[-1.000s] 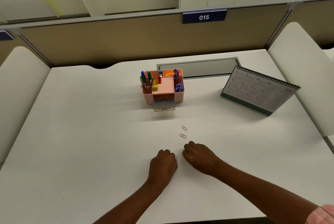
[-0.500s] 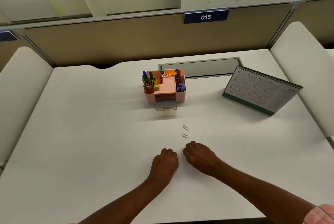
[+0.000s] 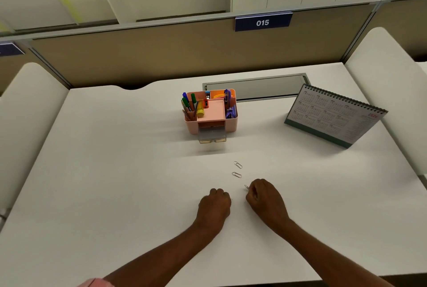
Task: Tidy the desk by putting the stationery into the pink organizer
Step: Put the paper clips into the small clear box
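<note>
**deskwatcher:** White desk [image 3: 104, 182] is sitting inside a cubicle with tan partition panels [image 3: 138, 60], and a blue plate reading 015 [image 3: 263, 22] is hanging on the top rail. What are the hands doing?

**clipcounter:** Both are lying low on the desk near the front edge, a little apart. The left hand [image 3: 215, 205] is curling into a closed fist with knuckles facing away, resting on the surface. Can't tell if anything is inside it. The right hand [image 3: 263, 198] is also mostly closed, fingers bunching together, and it's pinching a paper clip [image 3: 246, 186] whose tip is poking out on the thumb side.

**deskwatcher:** And the rest of the stuff?

**clipcounter:** Two more paper clips are lying loose just beyond the right hand, the nearer one [image 3: 236, 174] and the farther one [image 3: 238, 164], close to each other but not touching. The pink organizer [image 3: 231, 122] is sitting farther back toward the middle, well apart from the hands, with markers [image 3: 188, 101] standing upright in its left compartment and a clear drawer [image 3: 212, 135] sticking out in front. A desk calendar [image 3: 335, 115] is leaning on the right side, and a grey cable hatch [image 3: 265, 86] is lying flush behind the organizer.

**deskwatcher:** Arm pose?

**clipcounter:** Both forearms are coming in bare from the bottom edge, angling inward toward each other.
</note>
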Tool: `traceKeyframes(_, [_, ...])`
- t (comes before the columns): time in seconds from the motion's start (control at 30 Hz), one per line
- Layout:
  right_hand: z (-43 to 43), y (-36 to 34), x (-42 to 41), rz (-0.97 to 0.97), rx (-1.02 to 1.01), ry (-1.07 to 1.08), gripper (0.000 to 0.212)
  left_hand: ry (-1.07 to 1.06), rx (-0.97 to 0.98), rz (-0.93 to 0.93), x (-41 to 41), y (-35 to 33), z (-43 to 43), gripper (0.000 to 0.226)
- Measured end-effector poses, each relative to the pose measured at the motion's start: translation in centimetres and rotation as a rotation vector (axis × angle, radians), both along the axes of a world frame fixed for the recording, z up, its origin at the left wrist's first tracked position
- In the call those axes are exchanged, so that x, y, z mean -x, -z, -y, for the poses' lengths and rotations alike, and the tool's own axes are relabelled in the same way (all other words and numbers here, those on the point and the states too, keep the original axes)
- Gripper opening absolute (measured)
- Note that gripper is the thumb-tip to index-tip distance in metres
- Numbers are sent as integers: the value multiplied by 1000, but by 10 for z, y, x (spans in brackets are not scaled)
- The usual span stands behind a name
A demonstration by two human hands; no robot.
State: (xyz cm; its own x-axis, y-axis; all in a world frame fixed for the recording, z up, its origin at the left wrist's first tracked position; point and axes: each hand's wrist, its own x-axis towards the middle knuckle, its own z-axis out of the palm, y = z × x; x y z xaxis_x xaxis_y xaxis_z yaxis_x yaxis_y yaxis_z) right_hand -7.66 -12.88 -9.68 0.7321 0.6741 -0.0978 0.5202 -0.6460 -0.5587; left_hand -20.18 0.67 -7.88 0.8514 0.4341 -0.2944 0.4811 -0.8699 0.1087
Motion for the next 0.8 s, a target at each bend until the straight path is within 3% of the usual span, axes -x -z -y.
traceKeyframes(0.43, [-20, -22, -35, -208, -30, 76, 11, 41, -64, 37, 6, 7, 1, 39])
traceKeyframes(0.8, [-130, -96, -80, 69, -169, -227, 9, 30, -86, 259, 22, 7, 4, 25])
